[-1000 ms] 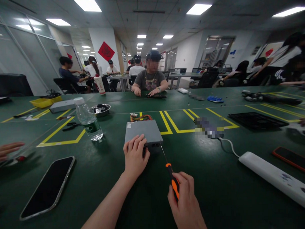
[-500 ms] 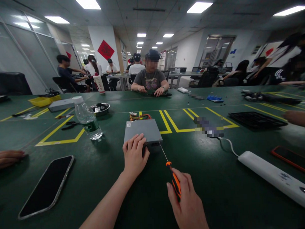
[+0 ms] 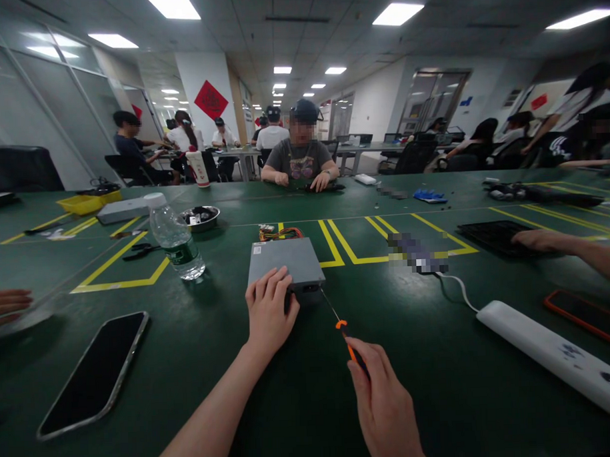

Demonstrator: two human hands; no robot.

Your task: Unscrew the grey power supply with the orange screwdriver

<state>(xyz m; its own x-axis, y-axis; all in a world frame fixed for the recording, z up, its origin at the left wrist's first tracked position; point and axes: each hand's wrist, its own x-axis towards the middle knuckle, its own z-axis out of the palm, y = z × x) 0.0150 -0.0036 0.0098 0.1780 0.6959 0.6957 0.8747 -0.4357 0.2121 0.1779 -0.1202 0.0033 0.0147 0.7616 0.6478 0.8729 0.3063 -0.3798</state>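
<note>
A grey metal computer power supply lies flat on the green table, its socket side facing me. A bundle of coloured cables comes out behind it. My left hand holds its near left corner, fingers over the top and thumb at the front face. In my right hand is an orange and black screwdriver, gripped by the handle. Its thin shaft slants up and left, the tip at the near right corner of the case. Whether it sits in a screw is too small to tell.
Left of the case stand a water bottle and a metal bowl of small parts; a phone lies nearer. On the right are a white power bank-like device and a black tray touched by another person's hand.
My right hand and the screwdriver handle have shifted slightly right, and the handle has turned. My left hand and the power supply stay put. At right, another person's hand has reached onto the black tray.
</note>
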